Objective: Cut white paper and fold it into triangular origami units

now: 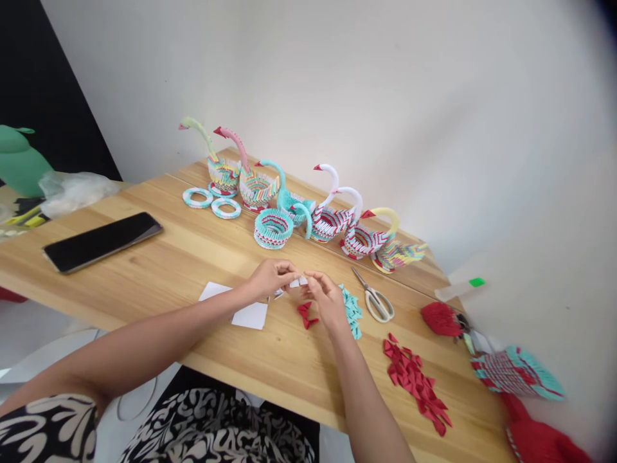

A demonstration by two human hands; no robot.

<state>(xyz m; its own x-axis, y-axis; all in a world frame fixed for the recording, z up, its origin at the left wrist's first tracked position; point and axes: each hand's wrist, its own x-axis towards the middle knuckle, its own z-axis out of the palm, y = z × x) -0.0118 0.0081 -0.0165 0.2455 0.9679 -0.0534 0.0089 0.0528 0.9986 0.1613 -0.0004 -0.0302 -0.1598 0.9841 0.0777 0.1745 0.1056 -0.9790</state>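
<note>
My left hand (pixel 276 276) and my right hand (pixel 328 297) meet above the wooden table, fingers pinched on a small folded white paper piece (pixel 299 281) between them. White paper sheets (pixel 250 316) lie under and beside my left forearm. Just below the hands sits a small cluster of red folded paper pieces (pixel 306 316). A pile of turquoise folded pieces (pixel 352 312) is partly hidden behind my right hand. Right of that pile rest scissors (pixel 379 304) with pale handles. Parts of the white piece are covered by my fingers.
Several folded-paper swans (pixel 258 186) line the back of the table by the wall. In front stand a turquoise paper basket (pixel 273 228) and two paper rings (pixel 226 208). A phone (pixel 103 241) lies left. Red folded pieces (pixel 417 384) spread at right, near a red-turquoise paper model (pixel 515 373).
</note>
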